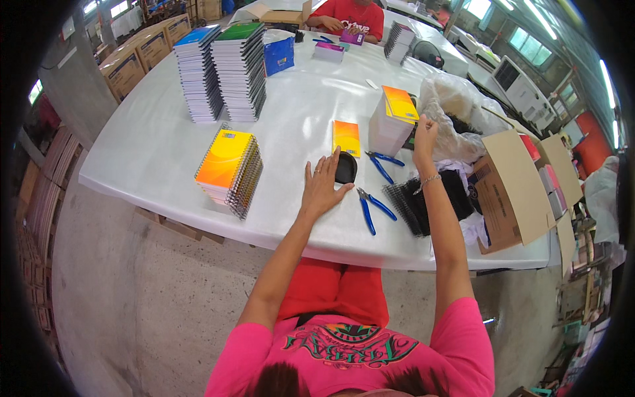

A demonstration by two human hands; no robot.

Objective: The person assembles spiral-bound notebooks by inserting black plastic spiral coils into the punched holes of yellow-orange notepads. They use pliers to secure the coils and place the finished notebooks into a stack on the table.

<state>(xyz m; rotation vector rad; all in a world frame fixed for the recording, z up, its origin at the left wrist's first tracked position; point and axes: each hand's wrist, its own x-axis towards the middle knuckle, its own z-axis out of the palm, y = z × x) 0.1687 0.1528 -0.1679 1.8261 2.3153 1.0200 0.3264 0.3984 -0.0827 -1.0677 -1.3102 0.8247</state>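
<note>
My left hand [322, 182] lies flat with fingers spread. Its fingertips touch the lower edge of a small orange-and-yellow notebook [346, 135], beside a round black dish [345, 169]. My right hand [425, 137] is closed at the corner of the top orange-and-yellow notebook [401, 104], which sits askew on a tall stack of unbound white pages [389, 132]. Two blue-handled cutting pliers lie between my arms: one pair [376, 210] nearer me, the other pair [385, 164] farther off. Under my right forearm are black spiral binding coils [423, 205].
Spiral-bound orange notebooks [228, 169] are stacked at left, with taller blue-covered [198, 73] and green-covered stacks [239, 73] behind. An open cardboard box [506, 192] and clear plastic bags [450, 99] stand at right. Across the table, a person in red [350, 16] handles a purple-covered item [352, 37].
</note>
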